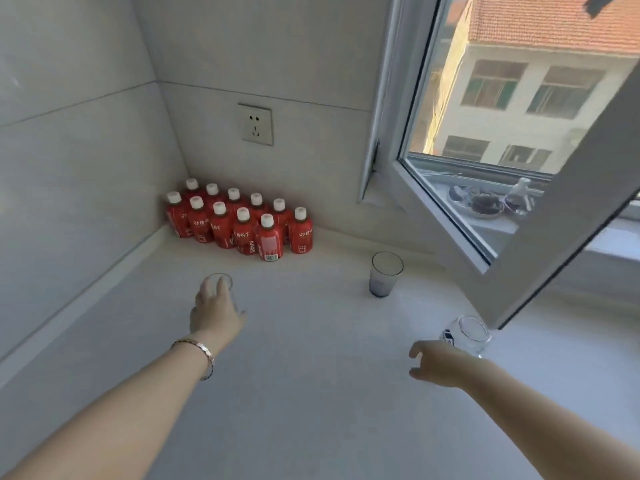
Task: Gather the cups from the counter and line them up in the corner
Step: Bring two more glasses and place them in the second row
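Three clear glass cups stand on the white counter (311, 375). My left hand (214, 310) wraps around the left cup (225, 280), whose rim shows above my fingers. A bluish-tinted cup (385, 274) stands alone further right, under the window. My right hand (440, 363) hovers with fingers apart just left of a third clear cup (467, 336) near the window frame; it does not hold it.
Several red bottles (239, 221) with white caps fill the counter's far corner. A wall socket (255, 124) sits above them. An open window sash (450, 220) juts inward over the counter's right side.
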Available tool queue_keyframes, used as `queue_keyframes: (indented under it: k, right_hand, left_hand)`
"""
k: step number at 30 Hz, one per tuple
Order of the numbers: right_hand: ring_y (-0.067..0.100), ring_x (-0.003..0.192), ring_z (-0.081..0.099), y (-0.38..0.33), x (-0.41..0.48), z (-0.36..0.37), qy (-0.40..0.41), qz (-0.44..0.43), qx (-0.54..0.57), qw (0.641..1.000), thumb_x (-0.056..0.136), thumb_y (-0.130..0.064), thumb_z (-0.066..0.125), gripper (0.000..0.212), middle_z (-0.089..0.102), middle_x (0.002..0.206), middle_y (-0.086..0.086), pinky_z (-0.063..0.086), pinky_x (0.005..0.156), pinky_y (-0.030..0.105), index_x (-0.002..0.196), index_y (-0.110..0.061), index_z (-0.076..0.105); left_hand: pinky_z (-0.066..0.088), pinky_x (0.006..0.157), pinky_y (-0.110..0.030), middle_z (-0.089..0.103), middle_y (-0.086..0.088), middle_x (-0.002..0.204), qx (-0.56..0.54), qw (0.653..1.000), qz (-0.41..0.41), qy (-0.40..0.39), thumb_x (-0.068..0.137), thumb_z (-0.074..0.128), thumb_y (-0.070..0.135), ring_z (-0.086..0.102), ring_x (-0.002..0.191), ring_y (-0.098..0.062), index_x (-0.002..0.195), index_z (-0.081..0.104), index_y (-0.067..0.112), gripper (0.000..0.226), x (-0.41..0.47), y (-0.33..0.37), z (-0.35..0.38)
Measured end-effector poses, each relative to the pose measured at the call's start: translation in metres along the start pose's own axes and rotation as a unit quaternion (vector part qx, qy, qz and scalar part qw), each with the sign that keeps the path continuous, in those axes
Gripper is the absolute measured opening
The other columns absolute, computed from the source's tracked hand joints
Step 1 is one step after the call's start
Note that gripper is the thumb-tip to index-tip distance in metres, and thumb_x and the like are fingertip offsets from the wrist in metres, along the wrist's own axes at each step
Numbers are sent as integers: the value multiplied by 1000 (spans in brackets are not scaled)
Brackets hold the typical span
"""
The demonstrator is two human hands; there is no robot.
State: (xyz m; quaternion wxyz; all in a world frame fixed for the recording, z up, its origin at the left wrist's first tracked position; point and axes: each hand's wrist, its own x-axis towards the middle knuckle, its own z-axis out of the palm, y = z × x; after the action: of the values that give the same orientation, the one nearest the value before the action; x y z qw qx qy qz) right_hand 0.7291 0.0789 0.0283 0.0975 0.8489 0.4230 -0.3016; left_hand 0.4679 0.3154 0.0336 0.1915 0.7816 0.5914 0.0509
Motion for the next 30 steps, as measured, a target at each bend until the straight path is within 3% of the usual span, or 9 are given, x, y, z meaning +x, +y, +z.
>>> queue_keyframes:
  k: [3,5,9,12,15,20,23,26,30]
  right_hand:
    - [15,112,55,-19,38,-8,0,-10,12,1000,89,-37,52,41,60,121,-3,41,83,23,128,-26,48]
    - [13,109,56,-30,58,-14,8,-22,16,1000,89,-38,51,38,60,120,-6,40,80,23,126,-28,49]
    - [13,112,55,-46,86,-37,51,-36,3,998,91,-37,49,36,57,123,-6,39,80,23,126,-28,49]
    - [20,117,52,-53,106,-64,159,-47,2,986,91,-33,50,37,54,128,-1,44,84,27,127,-22,50]
    - [26,127,43,-52,131,-91,255,-49,28,965,87,-37,57,52,43,138,5,43,94,33,135,-19,43]
    - [37,137,28,-40,175,-107,142,39,23,989,72,-54,70,99,13,156,8,38,106,44,148,-30,13]
    - [38,130,38,-35,190,-96,97,48,47,993,74,-43,72,98,23,150,10,41,102,41,149,-29,10]
    - [38,118,50,-37,185,-85,131,38,67,988,73,-34,71,87,35,139,12,47,90,38,145,-26,22]
    - [32,109,58,-38,152,-61,187,11,74,979,70,-41,71,81,43,132,9,48,81,32,139,-26,32]
  left_hand:
    - [24,114,-47,4,-15,158,-24,999,-45,-13,80,69,31,10,145,-32,148,9,12,93,54,-19,3]
    - [25,113,-47,5,-11,159,-34,997,-58,-32,80,68,34,15,145,-31,149,5,14,96,81,-31,9]
    - [39,100,-42,29,-12,149,-60,994,-60,-74,80,69,33,43,130,-32,145,24,11,82,105,-41,24]
    - [46,84,-39,45,-13,131,-63,996,-52,-44,76,72,35,55,111,-33,127,43,9,65,100,-38,28]
    - [48,82,-38,50,-10,127,-30,998,-31,-46,73,73,38,58,109,-31,126,46,12,64,84,-30,28]
    - [47,88,-33,51,-3,130,-56,996,2,-65,70,76,40,59,111,-22,131,44,17,73,55,-18,27]
    - [49,89,-31,50,2,132,-57,996,20,-63,69,75,44,59,112,-17,133,43,21,75,39,-9,29]
    - [49,88,-29,50,5,130,-59,996,27,-57,69,74,45,58,112,-16,131,44,24,72,22,4,32]
    - [48,88,-28,50,6,129,-61,996,19,-54,68,75,44,59,112,-16,130,45,25,71,-6,21,37]
